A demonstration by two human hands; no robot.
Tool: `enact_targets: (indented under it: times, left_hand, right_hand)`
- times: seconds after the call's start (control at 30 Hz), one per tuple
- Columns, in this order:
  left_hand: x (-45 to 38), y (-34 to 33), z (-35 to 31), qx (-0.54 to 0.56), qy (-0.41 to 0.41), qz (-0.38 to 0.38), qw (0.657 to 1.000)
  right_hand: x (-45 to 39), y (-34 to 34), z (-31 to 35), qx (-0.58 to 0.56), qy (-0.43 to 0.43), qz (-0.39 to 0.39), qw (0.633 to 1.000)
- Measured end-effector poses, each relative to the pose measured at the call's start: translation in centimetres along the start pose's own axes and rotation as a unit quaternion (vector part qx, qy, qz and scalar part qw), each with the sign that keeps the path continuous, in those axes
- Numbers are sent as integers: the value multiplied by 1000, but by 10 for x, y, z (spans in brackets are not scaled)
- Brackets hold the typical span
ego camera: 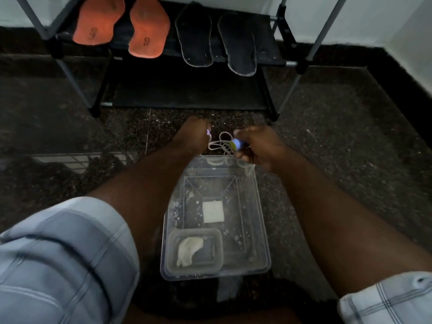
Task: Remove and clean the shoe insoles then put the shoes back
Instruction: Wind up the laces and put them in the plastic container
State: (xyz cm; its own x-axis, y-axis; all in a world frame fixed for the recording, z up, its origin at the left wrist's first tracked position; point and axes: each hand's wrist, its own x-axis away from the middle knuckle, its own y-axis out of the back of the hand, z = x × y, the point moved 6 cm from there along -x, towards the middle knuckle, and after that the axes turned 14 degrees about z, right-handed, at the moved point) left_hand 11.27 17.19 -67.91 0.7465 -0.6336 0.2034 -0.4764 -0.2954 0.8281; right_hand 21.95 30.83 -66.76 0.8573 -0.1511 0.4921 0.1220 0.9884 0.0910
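Note:
Two orange insoles (121,24) and two black insoles (217,40) lie side by side on the shelf of a shoe rack (289,63) at the top. Below them, over the far end of a clear plastic tub (261,220), my left hand (194,134) pinches a small pale item, too small to identify. My right hand (257,146) grips a small blue and yellow object (236,144). A looped pale cord (222,143) hangs between the two hands. No shoes are in view.
Inside the tub sit a white square piece (213,211) and a smaller clear container (195,250) holding a crumpled white cloth (188,250). The floor is dark speckled stone. White walls rise behind the rack and at the right.

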Motion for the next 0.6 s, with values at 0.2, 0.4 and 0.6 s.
enact_targets:
  times: [0.2,0.4,0.6]
  left_hand:
    - [71,16,-34,117,-72,27,990]
    - [145,-24,-55,273,-65,94,955]
    - [168,-37,-63,393,-9,114,912]
  right_hand:
    - [58,-8,8,232,65,56,969]
    - [117,-31,-22,372,86,43,923]
    - [122,-44,-39,407,62,67,909]
